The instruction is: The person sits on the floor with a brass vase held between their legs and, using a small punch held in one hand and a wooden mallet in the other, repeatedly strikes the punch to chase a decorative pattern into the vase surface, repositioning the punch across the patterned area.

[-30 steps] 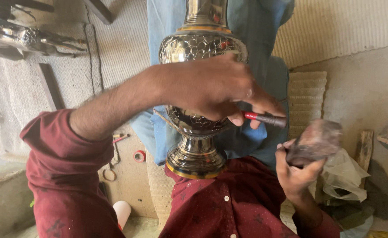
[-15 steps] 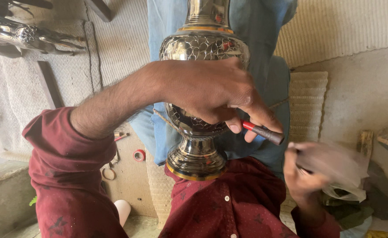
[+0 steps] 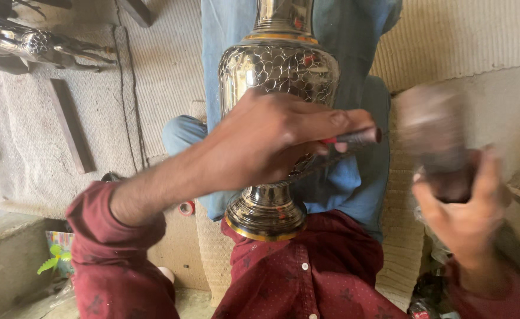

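Note:
A tall embossed silver metal vase point(image 3: 277, 65) with a brass-rimmed foot stands on my lap, between my blue-jeaned legs. My left hand point(image 3: 271, 145) lies across its lower belly and grips a thin dark metal tool with a red band point(image 3: 357, 138), which points right along the vase's side. My right hand point(image 3: 464, 218) is off to the right, apart from the vase. It holds up a dark blocky object point(image 3: 434, 136) that is too blurred by motion to identify.
A woven mat point(image 3: 165, 65) covers the floor, with a ribbed mat point(image 3: 461, 35) at the right. A shiny metal ornament point(image 3: 35, 44) and a wooden strip point(image 3: 70, 124) lie at the upper left. A small red ring point(image 3: 186, 208) sits by my left leg.
My right hand has swung the dark object and now holds it higher and further right, blurred. My left hand stays on the vase with the tool. The view has moved closer.

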Demonstrator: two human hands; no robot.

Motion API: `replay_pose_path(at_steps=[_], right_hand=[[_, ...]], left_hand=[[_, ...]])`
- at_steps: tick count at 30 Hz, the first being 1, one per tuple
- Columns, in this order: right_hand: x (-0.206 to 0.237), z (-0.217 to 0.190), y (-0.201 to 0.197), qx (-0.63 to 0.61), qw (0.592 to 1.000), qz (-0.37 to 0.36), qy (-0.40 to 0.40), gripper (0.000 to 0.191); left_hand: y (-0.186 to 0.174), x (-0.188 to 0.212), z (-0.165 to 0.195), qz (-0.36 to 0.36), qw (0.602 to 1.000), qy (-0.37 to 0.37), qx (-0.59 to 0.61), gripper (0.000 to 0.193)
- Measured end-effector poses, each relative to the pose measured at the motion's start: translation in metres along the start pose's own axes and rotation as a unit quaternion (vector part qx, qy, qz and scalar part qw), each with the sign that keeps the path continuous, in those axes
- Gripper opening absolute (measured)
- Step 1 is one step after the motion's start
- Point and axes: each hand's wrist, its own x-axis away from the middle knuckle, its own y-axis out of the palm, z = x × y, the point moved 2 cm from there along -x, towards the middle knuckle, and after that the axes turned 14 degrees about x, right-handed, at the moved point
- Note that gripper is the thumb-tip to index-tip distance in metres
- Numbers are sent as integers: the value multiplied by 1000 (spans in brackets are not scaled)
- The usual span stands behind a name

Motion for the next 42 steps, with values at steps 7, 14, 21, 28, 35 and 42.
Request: replay_pose_path(at_steps=[7,14,21,28,35,42], right_hand=[[-66,-13,-48,222,954,-124,-159,76],[-113,24,-55,219,920,-282,-161,81],[-134,-8,-71,74,935,-287,-195,77],[-95,-34,-45,136,975,-176,-6,69],[31,-31,92,-309,937,159,14,101],[71,-33,85,-228,956,58,178,91]], left_hand=[[15,26,6,173,981,-68,-60,57],[21,40,8,263,958,-115,17,47],[24,45,7,300,946,-115,33,46],[-3,55,-4,389,885,-42,253,43],[-10,60,-19,292,937,-55,186,48],[-18,30,-32,142,967,2,211,57]])
